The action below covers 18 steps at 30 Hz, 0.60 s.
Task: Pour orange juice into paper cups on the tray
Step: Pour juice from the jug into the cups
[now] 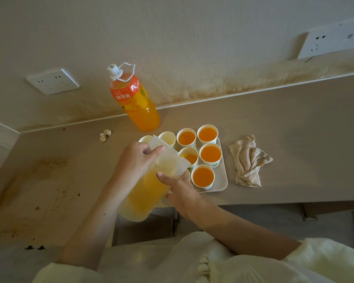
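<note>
On the beige tray [223,181] near the counter's front edge stand white paper cups in rows. Four of them hold orange juice close to the brim: two at the far right of the back row [207,134] [186,138], one in the middle row [211,154] and one nearest the front [203,177]. Two back-row cups to the left [167,138] [146,138] look empty, the leftmost partly hidden.

A translucent plastic pitcher [149,195], about half full of juice, is tilted over the tray, its spout above the rim of a middle-row cup [190,158] that is partly filled. The left hand [134,158] grips the pitcher's upper part, fingers curled round it and thumb lying on the lid. The right hand [181,189] holds the pitcher's near side lower down – thumb stretched along the wall, the other fingers wrapped behind and mostly hidden.

Behind the tray, against the wall, stands a capped orange juice bottle [134,99]. A crumpled beige cloth [247,162] lies just right of the tray, and a small wad of paper [105,135] sits to the left of it – both on the stained counter [284,123]. Two wall sockets [53,81] [331,42] show above.
</note>
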### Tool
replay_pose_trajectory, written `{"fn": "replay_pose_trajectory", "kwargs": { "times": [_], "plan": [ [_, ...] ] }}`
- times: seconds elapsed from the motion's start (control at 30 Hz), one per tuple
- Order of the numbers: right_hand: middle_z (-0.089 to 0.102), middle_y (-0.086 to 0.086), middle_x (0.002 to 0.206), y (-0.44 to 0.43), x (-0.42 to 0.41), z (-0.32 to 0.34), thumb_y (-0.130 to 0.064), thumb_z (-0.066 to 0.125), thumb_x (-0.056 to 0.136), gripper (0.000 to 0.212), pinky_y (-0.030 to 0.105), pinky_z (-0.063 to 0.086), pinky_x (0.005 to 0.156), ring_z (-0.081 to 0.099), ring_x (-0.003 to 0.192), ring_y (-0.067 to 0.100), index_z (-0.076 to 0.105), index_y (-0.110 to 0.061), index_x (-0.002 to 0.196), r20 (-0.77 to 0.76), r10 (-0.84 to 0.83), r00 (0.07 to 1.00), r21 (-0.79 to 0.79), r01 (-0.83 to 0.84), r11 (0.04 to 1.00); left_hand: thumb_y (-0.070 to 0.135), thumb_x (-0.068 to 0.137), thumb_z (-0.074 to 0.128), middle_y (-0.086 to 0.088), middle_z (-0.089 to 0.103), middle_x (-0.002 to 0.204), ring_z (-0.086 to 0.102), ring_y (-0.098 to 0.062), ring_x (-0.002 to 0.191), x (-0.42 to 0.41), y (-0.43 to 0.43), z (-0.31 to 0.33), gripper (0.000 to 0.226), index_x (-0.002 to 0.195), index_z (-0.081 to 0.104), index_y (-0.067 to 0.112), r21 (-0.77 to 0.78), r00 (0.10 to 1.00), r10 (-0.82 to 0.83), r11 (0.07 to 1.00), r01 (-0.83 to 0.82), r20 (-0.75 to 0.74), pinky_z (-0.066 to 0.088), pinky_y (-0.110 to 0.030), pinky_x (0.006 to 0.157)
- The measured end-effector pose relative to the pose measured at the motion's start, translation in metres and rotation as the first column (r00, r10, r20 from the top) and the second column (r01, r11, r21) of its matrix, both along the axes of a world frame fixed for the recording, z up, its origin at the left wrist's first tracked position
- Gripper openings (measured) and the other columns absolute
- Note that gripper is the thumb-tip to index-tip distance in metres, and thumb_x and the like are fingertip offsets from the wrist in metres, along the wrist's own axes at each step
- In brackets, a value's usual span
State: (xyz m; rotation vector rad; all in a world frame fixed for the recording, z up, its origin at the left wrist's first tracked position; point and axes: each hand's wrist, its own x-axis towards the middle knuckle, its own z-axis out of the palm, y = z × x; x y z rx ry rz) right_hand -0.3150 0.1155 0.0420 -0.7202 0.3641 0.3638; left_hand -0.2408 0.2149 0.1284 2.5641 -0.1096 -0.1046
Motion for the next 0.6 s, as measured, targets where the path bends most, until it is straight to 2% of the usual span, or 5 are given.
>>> {"fn": "replay_pose_trajectory", "kwargs": {
  "times": [0.2, 0.3, 0.4, 0.6],
  "plan": [
    [0.055, 0.0, 0.129, 0.0021, 0.0026, -0.0012, -0.018, 0.078, 0.081, 0.076, 0.048, 0.048, 0.097, 0.051, 0.12, 0.023, 0.033, -0.031, 0.141, -0.026, 0.0, 1.0, -0.008, 0.0, 1.0, 0.044, 0.085, 0.065, -0.001, 0.045, 0.049, 0.044, -0.018, 0.05, 0.0014, 0.0009, 0.0009, 0.052, 0.059, 0.053, 0.002, -0.005, 1.0, -0.003, 1.0, 0.003, -0.002, 0.035, -0.03, 0.056],
    [0.055, 0.0, 0.129, 0.003, 0.0022, -0.0015, -0.019, 0.078, 0.08, 0.076, 0.047, 0.048, 0.095, 0.051, 0.119, 0.022, 0.033, -0.031, 0.14, -0.02, 0.003, 1.0, -0.019, -0.004, 1.0, 0.044, 0.085, 0.065, -0.002, 0.045, 0.05, 0.043, -0.018, 0.05, 0.0019, 0.0014, 0.0005, 0.054, 0.061, 0.055, -0.003, -0.014, 1.0, -0.006, 1.0, 0.006, 0.0, 0.035, -0.03, 0.056],
    [0.054, 0.002, 0.131, 0.0031, 0.0018, -0.0019, -0.022, 0.079, 0.077, 0.08, 0.052, 0.046, 0.101, 0.05, 0.123, 0.025, 0.032, -0.031, 0.141, -0.006, 0.006, 1.0, -0.026, -0.006, 1.0, 0.043, 0.086, 0.065, -0.003, 0.046, 0.051, 0.044, -0.018, 0.051, 0.0021, 0.0013, 0.0, 0.054, 0.063, 0.056, -0.005, -0.011, 1.0, -0.015, 1.0, 0.015, 0.002, 0.036, -0.03, 0.056],
    [0.052, 0.002, 0.134, 0.0031, 0.0014, -0.003, -0.023, 0.079, 0.077, 0.082, 0.055, 0.043, 0.105, 0.048, 0.126, 0.026, 0.03, -0.031, 0.143, -0.001, 0.014, 1.0, -0.026, -0.014, 1.0, 0.042, 0.085, 0.066, -0.002, 0.048, 0.05, 0.045, -0.017, 0.05, 0.003, 0.0014, -0.0006, 0.049, 0.053, 0.049, 0.009, -0.006, 1.0, -0.016, 1.0, 0.016, -0.008, 0.036, -0.031, 0.056]
  ]
}}
